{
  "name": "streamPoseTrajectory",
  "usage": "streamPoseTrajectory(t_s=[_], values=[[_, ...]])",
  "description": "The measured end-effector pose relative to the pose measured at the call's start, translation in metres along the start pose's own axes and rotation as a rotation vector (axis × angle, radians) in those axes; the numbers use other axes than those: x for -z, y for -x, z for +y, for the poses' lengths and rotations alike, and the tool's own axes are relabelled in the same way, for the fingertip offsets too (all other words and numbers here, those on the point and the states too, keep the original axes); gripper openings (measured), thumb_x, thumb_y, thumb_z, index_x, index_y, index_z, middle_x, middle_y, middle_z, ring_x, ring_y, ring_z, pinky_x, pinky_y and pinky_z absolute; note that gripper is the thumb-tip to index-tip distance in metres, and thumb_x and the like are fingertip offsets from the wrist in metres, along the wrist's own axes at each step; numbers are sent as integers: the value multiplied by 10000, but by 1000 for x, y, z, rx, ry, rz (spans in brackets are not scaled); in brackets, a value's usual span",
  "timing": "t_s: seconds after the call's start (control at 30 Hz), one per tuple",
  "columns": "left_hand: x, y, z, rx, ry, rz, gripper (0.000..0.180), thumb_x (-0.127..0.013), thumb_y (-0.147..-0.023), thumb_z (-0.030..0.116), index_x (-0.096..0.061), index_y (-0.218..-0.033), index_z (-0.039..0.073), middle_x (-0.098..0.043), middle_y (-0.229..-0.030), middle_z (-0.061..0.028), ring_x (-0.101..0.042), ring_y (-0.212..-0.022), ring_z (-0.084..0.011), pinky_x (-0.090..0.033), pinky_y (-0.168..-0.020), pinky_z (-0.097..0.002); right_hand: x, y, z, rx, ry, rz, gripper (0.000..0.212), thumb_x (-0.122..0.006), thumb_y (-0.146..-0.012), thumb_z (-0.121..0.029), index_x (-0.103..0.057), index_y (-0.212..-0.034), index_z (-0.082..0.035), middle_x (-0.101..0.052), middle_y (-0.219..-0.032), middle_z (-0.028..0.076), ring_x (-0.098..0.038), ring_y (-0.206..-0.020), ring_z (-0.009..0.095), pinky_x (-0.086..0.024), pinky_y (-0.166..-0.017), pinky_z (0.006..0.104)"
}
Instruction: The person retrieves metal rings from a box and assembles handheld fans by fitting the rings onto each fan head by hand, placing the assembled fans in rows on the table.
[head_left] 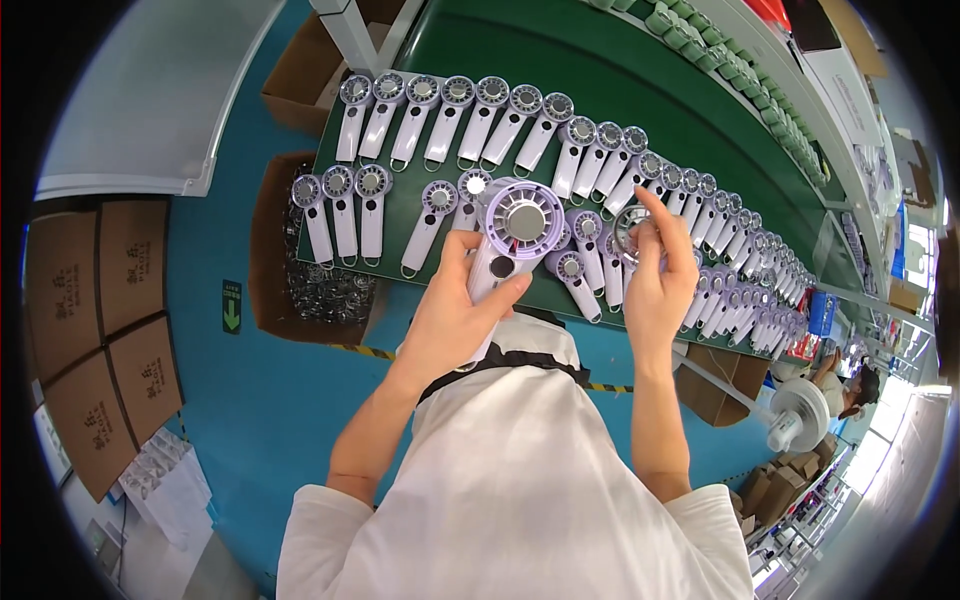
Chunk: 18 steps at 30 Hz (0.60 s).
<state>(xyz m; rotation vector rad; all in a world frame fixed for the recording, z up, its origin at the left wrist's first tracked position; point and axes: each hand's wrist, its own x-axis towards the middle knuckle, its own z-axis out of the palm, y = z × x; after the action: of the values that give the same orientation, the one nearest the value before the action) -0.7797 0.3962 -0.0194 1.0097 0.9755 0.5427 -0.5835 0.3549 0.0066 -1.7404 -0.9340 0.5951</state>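
My left hand (447, 312) is closed round the handle of a white and purple handheld fan (526, 222), held tilted above the near edge of the green bench. Its round head faces up, showing a silver centre inside a purple rim. To the right of the head, my right hand (662, 275) pinches a thin round fan cover (622, 236) between thumb and fingers, its index finger pointing upward. The cover is apart from the held fan and partly hidden by the fingers. Behind both hands, more handheld fans (440, 198) lie on the bench.
Rows of similar fans cover the green bench (480, 45) toward the right. A carton of clear parts (325, 290) stands by its left end. Stacked cartons (135, 330) are at far left. At right are a white pedestal fan (798, 415) and another person (850, 388).
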Motion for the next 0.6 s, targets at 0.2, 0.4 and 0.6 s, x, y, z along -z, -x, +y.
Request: streamPoseTrajectory(t_s=[0.2, 0.4, 0.6], values=[[-4, 1, 2, -39, -11, -24, 439, -679, -905, 191, -359, -1148, 13, -625, -892, -89, -606, -689, -127, -484, -622, -285, -13, 1, -17, 301, 331, -84, 379, -543, -875, -13, -563, -1253, -36, -480, -830, 68, -439, -825, 217, -363, -786, 341], [-10, 0, 7, -95, -44, -4, 429, -672, -908, 200, -364, -1140, 14, -642, -854, -98, -612, -676, -149, -479, -610, -313, -13, 10, -45, 301, 492, -249, 583, -773, -778, -181, -529, -1285, -30, -437, -980, 129, -411, -925, 277, -393, -802, 371], [-11, 1, 8, -102, -90, -14, 418, -662, -910, 205, -364, -1132, 13, -649, -825, -112, -617, -662, -175, -481, -608, -334, -14, 7, -48, 249, 449, -323, 499, -771, -781, -165, -580, -1225, -36, -444, -985, 136, -431, -966, 296, -406, -821, 382]])
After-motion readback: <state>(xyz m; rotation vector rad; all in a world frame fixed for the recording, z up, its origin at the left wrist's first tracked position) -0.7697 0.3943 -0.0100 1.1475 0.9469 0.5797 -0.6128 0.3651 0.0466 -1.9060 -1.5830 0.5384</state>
